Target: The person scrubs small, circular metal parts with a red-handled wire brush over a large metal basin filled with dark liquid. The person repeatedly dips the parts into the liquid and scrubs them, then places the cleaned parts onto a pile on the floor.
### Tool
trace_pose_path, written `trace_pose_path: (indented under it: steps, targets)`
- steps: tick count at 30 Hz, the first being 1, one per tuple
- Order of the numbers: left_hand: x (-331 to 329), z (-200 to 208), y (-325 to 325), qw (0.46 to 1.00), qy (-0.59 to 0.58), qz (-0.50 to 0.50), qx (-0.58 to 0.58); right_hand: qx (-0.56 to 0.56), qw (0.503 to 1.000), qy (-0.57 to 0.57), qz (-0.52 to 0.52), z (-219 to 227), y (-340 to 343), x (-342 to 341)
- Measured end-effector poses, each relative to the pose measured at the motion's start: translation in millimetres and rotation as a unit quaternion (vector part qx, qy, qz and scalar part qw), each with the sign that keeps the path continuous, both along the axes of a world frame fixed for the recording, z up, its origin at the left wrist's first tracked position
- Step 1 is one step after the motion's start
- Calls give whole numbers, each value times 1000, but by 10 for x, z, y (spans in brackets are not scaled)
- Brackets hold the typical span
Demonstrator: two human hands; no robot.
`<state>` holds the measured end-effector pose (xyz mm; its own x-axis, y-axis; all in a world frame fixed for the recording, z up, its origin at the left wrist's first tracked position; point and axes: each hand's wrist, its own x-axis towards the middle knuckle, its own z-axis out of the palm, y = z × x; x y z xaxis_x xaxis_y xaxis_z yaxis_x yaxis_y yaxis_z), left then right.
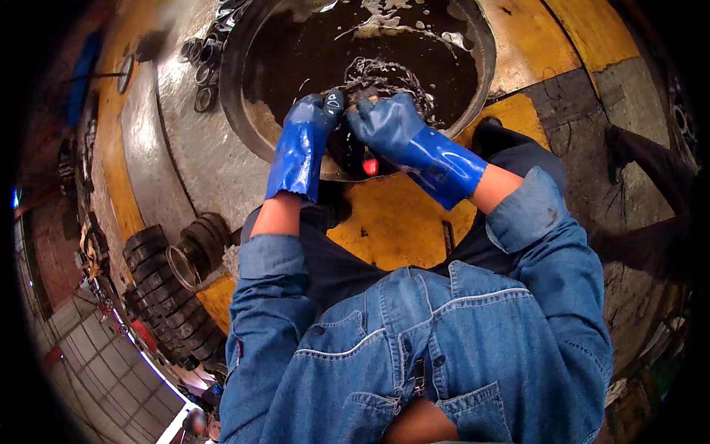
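Observation:
Both my hands wear long blue rubber gloves and meet over a wide round metal basin [231, 89] of dark liquid [296, 55]. My left hand [316, 112] is curled closed, its fingers on a dark piece I cannot make out. Beside it, my right hand [386, 120] is also closed. A small dark and tan piece [370, 97] shows at its fingertips, too little of it to name. White foam [381, 70] swirls on the liquid just beyond my hands. Below them, near the basin's near rim, a bright red rounded end [370, 167] of some object shows.
Several metal rings [205, 74] lie on the metal plate left of the basin. Stacked black ribbed rubber pieces [174, 296] and a round hollow part [185, 266] are at lower left. The floor has worn yellow paint [399, 222]. At right are dark leg-like shapes [651, 166].

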<state>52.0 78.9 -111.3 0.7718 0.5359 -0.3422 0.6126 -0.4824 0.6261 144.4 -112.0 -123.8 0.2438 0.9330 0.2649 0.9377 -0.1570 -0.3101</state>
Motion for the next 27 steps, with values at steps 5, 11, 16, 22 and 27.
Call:
trace_pose_path:
  steps: [5, 11, 16, 22, 27]
  targets:
    - [93, 184, -73, 998, 64, -12, 10, -146, 953, 233, -129, 24, -36, 120]
    - [43, -57, 1, 999, 30, -2, 45, -35, 704, 708, -46, -31, -280, 223]
    - [119, -9, -6, 995, 92, 23, 28, -26, 491, 869, -52, -34, -230, 179]
    - [29, -27, 27, 996, 79, 13, 48, -16, 475, 865, -157, -7, -118, 201]
    - [-14, 63, -58, 997, 27, 32, -57, -70, 696, 711, -74, 300, -361, 91]
